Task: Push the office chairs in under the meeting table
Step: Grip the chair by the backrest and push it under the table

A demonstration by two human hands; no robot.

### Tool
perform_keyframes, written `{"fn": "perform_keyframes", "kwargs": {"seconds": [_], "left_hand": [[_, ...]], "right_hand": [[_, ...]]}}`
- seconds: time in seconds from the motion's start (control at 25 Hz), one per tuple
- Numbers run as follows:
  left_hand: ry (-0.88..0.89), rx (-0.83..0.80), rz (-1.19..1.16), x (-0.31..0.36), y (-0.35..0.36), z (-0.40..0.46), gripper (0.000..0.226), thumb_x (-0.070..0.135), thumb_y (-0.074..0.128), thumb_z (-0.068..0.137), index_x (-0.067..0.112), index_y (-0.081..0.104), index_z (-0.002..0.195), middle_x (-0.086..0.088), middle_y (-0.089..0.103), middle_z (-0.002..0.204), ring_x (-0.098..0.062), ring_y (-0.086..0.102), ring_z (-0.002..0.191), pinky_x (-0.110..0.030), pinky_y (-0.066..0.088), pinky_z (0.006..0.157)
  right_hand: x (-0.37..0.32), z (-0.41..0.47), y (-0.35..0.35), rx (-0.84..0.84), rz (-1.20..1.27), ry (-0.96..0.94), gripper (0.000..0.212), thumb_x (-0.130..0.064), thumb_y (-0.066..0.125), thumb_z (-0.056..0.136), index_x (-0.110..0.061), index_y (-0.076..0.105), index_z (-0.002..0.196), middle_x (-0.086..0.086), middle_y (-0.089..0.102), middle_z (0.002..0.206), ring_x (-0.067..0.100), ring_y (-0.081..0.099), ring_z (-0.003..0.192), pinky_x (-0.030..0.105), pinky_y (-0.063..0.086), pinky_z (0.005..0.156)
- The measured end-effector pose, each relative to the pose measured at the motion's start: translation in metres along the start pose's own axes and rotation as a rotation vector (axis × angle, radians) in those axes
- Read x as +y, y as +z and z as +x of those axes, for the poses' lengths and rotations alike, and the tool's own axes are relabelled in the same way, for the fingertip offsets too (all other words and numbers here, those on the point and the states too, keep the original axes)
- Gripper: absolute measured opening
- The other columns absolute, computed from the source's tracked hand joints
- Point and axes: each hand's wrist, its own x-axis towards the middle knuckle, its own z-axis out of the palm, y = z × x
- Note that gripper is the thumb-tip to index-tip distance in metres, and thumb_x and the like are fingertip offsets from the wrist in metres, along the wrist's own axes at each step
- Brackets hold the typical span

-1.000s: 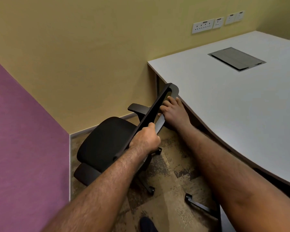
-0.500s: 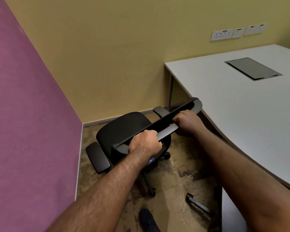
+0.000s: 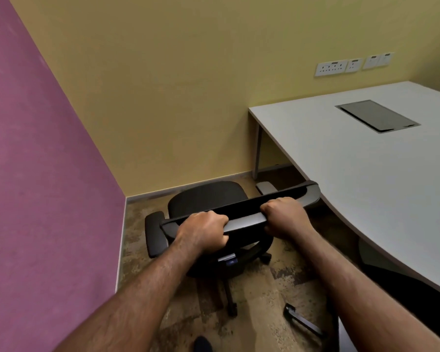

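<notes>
A black office chair [image 3: 203, 199] stands on the carpet in the room's corner, left of the white meeting table [image 3: 353, 179]. Its seat faces the yellow wall and its backrest top edge runs across the middle of the view. My left hand [image 3: 203, 232] grips that top edge near its left end. My right hand [image 3: 285, 217] grips it further right, close to the table's curved front edge. The chair's right armrest [image 3: 266, 187] lies next to the table leg [image 3: 257, 151]. The chair is outside the table, not under it.
A purple wall [image 3: 43, 186] closes the left side and a yellow wall [image 3: 175, 85] the back. A grey cable hatch [image 3: 377, 116] is set in the tabletop. Another dark chair part [image 3: 412, 288] sits under the table at right. A shoe tip [image 3: 202, 344] shows at the bottom.
The chair has swung round from angled toward the table to facing the yellow wall. My right hand went from flat on the backrest to gripping it. The view shifted left.
</notes>
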Motion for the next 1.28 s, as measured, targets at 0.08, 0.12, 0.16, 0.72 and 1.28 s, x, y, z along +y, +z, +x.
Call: {"fn": "perform_keyframes", "kwargs": {"seconds": [0.08, 0.12, 0.16, 0.72, 1.28], "left_hand": [[0.022, -0.023, 0.021, -0.015, -0.004, 0.009, 0.011, 0.038, 0.053, 0.078, 0.029, 0.048, 0.074, 0.011, 0.052, 0.066, -0.009, 0.049, 0.060, -0.027, 0.033, 0.051], [0.037, -0.031, 0.030, -0.023, -0.004, 0.015, 0.012, 0.038, 0.053, 0.078, 0.029, 0.047, 0.072, 0.011, 0.052, 0.066, -0.006, 0.048, 0.059, -0.027, 0.033, 0.050], [0.053, -0.035, 0.034, -0.029, -0.004, 0.021, 0.013, 0.038, 0.053, 0.078, 0.029, 0.045, 0.071, 0.011, 0.051, 0.065, -0.005, 0.046, 0.058, -0.027, 0.032, 0.050], [0.112, 0.103, 0.152, -0.162, -0.015, 0.092, 0.006, 0.031, 0.056, 0.067, 0.029, 0.054, 0.072, 0.011, 0.053, 0.066, -0.016, 0.055, 0.068, -0.027, 0.033, 0.057], [0.210, 0.180, 0.145, -0.185, -0.019, 0.116, 0.016, 0.032, 0.057, 0.068, 0.026, 0.064, 0.080, 0.009, 0.063, 0.073, -0.016, 0.059, 0.073, -0.028, 0.034, 0.060]], "right_hand": [[0.002, 0.008, -0.004, -0.047, -0.003, 0.019, 0.008, -0.030, 0.065, 0.070, -0.028, 0.057, 0.069, -0.013, 0.054, 0.064, 0.010, 0.054, 0.060, 0.029, 0.050, 0.055], [0.006, 0.012, -0.005, -0.072, -0.003, 0.048, 0.009, -0.030, 0.064, 0.070, -0.028, 0.056, 0.068, -0.013, 0.052, 0.062, 0.010, 0.053, 0.059, 0.028, 0.049, 0.053], [0.010, 0.014, -0.006, -0.090, -0.003, 0.083, 0.009, -0.029, 0.064, 0.069, -0.028, 0.055, 0.068, -0.013, 0.051, 0.061, 0.010, 0.053, 0.058, 0.027, 0.048, 0.052], [-0.075, 0.075, 0.004, 0.025, -0.006, 0.383, 0.015, -0.037, 0.065, 0.069, -0.023, 0.063, 0.073, -0.003, 0.062, 0.068, 0.020, 0.058, 0.062, 0.031, 0.035, 0.055], [-0.053, 0.075, 0.000, 0.003, -0.015, 0.471, 0.020, -0.039, 0.062, 0.061, -0.026, 0.048, 0.064, -0.008, 0.053, 0.062, 0.017, 0.057, 0.062, 0.028, 0.032, 0.054]]}}
